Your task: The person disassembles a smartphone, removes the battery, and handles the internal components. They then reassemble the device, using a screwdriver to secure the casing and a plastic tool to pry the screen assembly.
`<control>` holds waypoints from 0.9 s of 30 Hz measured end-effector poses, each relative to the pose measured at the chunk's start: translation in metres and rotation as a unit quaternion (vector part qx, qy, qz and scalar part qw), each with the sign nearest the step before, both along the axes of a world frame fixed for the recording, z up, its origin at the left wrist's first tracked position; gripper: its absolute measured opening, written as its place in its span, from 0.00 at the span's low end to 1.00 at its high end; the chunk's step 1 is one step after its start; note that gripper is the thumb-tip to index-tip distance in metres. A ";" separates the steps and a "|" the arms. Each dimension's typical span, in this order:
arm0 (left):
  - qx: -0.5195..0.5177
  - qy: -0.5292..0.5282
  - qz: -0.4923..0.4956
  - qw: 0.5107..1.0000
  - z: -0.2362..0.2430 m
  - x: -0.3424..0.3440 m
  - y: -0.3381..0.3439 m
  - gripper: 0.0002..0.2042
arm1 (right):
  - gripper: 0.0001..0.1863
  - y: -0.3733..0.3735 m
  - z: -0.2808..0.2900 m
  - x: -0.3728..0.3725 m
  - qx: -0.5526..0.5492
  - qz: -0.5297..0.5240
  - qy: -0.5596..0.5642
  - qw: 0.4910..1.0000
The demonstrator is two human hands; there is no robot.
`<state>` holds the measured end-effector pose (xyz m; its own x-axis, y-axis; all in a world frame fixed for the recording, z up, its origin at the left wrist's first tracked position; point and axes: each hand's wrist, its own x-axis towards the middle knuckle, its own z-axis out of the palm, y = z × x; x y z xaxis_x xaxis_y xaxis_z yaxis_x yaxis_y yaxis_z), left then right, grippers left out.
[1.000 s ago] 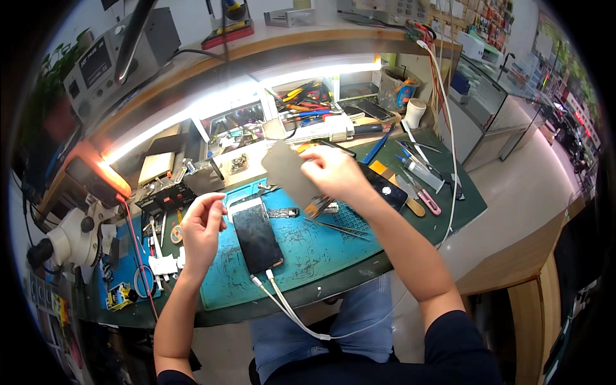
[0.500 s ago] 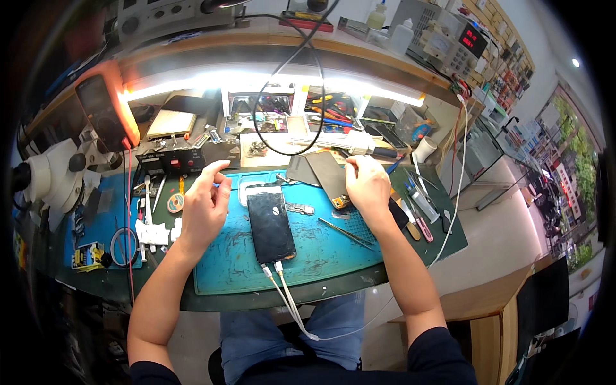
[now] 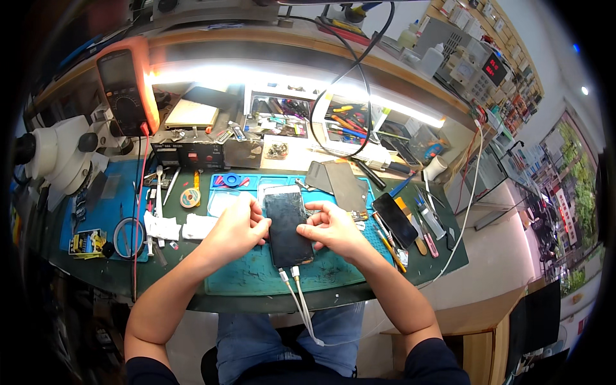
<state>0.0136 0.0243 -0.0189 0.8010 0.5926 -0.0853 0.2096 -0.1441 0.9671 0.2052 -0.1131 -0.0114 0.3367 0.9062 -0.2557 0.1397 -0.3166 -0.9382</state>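
A smartphone (image 3: 287, 221) with a dark screen lies on the blue work mat (image 3: 237, 279), its lower end toward me. Two white cable plugs (image 3: 289, 274) meet its bottom edge, and their white cables (image 3: 307, 314) run down past my lap. My right hand (image 3: 333, 232) grips the phone's right side, thumb on the screen edge and fingers partly hidden. Against its left edge, my left hand (image 3: 237, 226) is closed with thumb and forefinger together; what they pinch is hidden. Beyond my right hand are dark flat panels (image 3: 346, 183) and a small part with gold-coloured bits (image 3: 357, 215).
Right of the mat lie another dark phone (image 3: 394, 219), slim tools (image 3: 391, 253) and a pink-handled knife (image 3: 428, 244). An orange multimeter (image 3: 122, 83) and white microscope (image 3: 61, 154) stand at left. A black cable (image 3: 369, 96) loops above the bench.
Both hands have come inward to the phone: the left from beside the mat, the right from the dark panel at the back. The whole view has shifted slightly.
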 end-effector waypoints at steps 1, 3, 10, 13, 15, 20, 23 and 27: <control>-0.006 -0.006 -0.002 1.000 -0.001 0.000 0.000 0.12 | 0.33 -0.001 -0.006 0.000 0.030 -0.003 0.027 0.999; -0.006 -0.008 0.002 1.000 -0.001 -0.001 0.000 0.13 | 0.35 0.000 -0.001 -0.006 0.071 -0.026 0.060 0.995; -0.198 -0.117 -0.004 0.973 0.005 0.000 0.009 0.22 | 0.30 0.020 0.016 -0.007 0.170 -0.003 0.074 0.983; -0.202 -0.133 0.015 0.970 0.022 0.000 -0.006 0.28 | 0.26 0.022 0.019 -0.009 0.183 -0.008 -0.024 0.983; -0.214 -0.130 0.027 0.968 0.022 0.000 -0.009 0.30 | 0.22 0.020 0.009 -0.012 0.207 -0.028 -0.050 0.977; -0.209 -0.112 0.012 0.971 0.017 0.001 -0.010 0.29 | 0.18 0.017 -0.002 -0.011 0.218 -0.044 -0.064 0.973; -0.220 -0.117 -0.004 0.968 0.012 0.002 -0.009 0.28 | 0.17 0.013 -0.005 -0.008 0.216 -0.042 -0.088 0.971; -0.237 -0.124 -0.001 0.964 0.011 0.004 -0.010 0.28 | 0.16 0.012 -0.003 -0.008 0.213 -0.037 -0.065 0.974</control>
